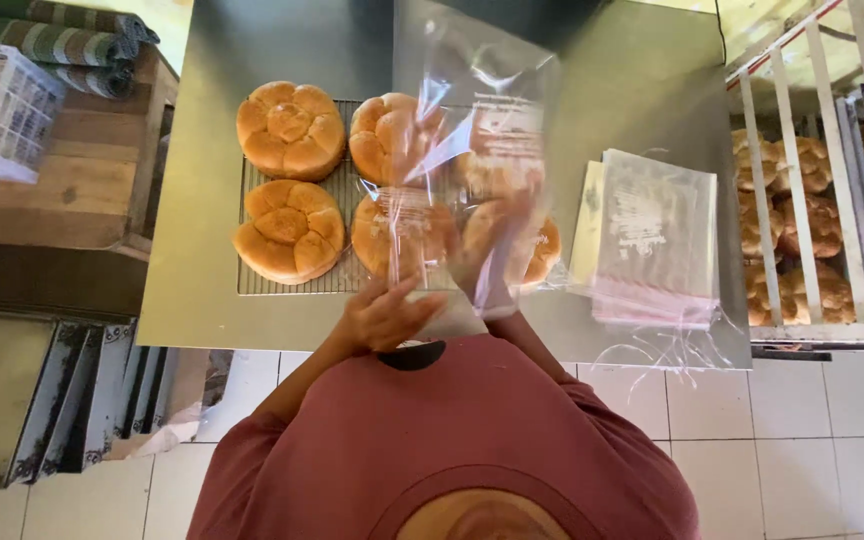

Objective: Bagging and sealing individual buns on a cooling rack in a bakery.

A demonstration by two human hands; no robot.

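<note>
A clear plastic bag with white print stands upright over the metal table. My left hand grips the bag's lower edge at the table's front, fingers spread. My right hand shows blurred through the plastic and seems to be inside the bag, holding it up. Under the bag, several round golden pull-apart breads lie on a wire cooling rack: one at the back left, one at the front left, and others partly hidden by the bag.
A stack of flat clear bags lies right of the rack. A white slatted rack at the far right holds more breads. To the left stand a wooden bench, striped cloths and a white basket. Metal trays lean below.
</note>
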